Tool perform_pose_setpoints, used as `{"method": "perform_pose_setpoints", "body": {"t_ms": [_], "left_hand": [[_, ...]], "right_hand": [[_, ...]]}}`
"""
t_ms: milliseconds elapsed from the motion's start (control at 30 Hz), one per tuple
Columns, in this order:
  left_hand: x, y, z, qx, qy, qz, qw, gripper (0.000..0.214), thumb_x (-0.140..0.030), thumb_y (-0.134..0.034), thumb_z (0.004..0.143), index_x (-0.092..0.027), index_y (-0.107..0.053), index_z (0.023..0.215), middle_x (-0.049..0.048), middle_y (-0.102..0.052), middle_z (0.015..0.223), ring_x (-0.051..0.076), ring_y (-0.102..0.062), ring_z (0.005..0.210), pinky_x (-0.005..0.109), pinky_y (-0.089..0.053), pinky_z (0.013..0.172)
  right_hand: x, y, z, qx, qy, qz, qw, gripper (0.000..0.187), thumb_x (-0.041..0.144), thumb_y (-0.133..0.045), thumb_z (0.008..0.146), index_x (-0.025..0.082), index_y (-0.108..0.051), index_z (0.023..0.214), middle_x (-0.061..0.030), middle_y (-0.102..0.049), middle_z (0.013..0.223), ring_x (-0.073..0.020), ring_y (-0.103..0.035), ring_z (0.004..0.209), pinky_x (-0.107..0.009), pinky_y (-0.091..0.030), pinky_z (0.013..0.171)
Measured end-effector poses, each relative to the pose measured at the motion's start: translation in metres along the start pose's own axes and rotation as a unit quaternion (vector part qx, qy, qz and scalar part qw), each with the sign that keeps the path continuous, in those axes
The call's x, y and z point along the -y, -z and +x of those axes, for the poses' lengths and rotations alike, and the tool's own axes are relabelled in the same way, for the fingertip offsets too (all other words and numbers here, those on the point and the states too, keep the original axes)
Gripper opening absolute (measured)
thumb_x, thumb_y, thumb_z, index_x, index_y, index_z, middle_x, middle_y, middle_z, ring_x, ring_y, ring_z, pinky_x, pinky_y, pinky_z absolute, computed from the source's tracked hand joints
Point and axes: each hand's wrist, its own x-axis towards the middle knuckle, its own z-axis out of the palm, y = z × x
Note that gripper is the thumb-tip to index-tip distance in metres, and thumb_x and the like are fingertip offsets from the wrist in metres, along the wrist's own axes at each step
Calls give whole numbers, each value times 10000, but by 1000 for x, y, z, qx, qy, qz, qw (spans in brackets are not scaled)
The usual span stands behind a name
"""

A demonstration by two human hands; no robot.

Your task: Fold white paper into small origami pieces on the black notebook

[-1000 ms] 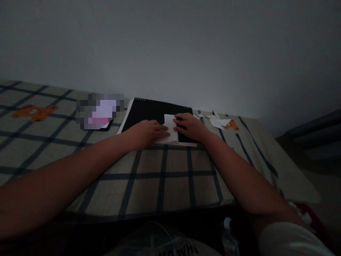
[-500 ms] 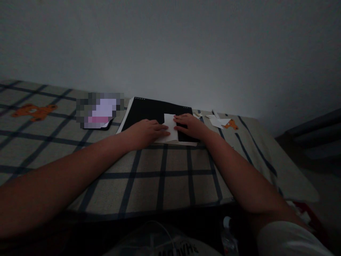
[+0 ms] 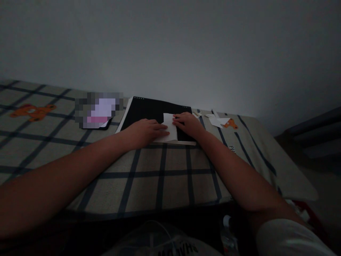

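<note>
A small piece of white paper point(image 3: 171, 132) lies on the black cover of a notebook point(image 3: 149, 112), near its front edge. My left hand point(image 3: 145, 133) rests flat over the notebook, its outstretched fingertips on the left part of the paper. From the other side, my right hand point(image 3: 189, 125) touches the paper's right edge with its fingertips, fingers extended and slightly apart. Neither hand is wrapped round anything. The paper's left portion is partly covered by my left fingers.
Left of the notebook lies a blurred-out phone-like device point(image 3: 99, 113). White paper scraps point(image 3: 217, 121) sit to the right. A checked cloth point(image 3: 149, 192) covers the table, which meets a wall point(image 3: 170, 53). Below the front edge stands a clear bottle point(image 3: 228, 234).
My right hand has shifted slightly, its lower finger drawn in from where it stretched along the paper's edge. My left hand and the paper look nearly the same.
</note>
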Motion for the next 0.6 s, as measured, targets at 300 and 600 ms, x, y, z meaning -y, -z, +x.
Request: {"method": "perform_pose_setpoints", "body": {"t_ms": [300, 600], "left_hand": [[0, -3, -1, -2, 2, 14, 1000, 460, -205, -458, 957, -311, -515, 1401, 25, -529, 1450, 228, -543, 1138, 328, -389, 827], [-3, 3, 0, 10, 4, 10, 1000, 466, -177, -476, 943, -275, -530, 1395, 39, -531, 1447, 232, -557, 1129, 343, -415, 880]], "right_hand": [[-7, 12, 0, 68, 26, 29, 997, 293, 271, -596, 918, 252, -700, 1192, -61, -632, 1334, -248, -570, 1236, -481, -403, 1097], [-13, 12, -10, 111, 26, 37, 993, 674, 514, -659, 841, 190, -512, 1413, -123, -439, 1508, -279, -389, 1412, -491, -300, 1182]]}}
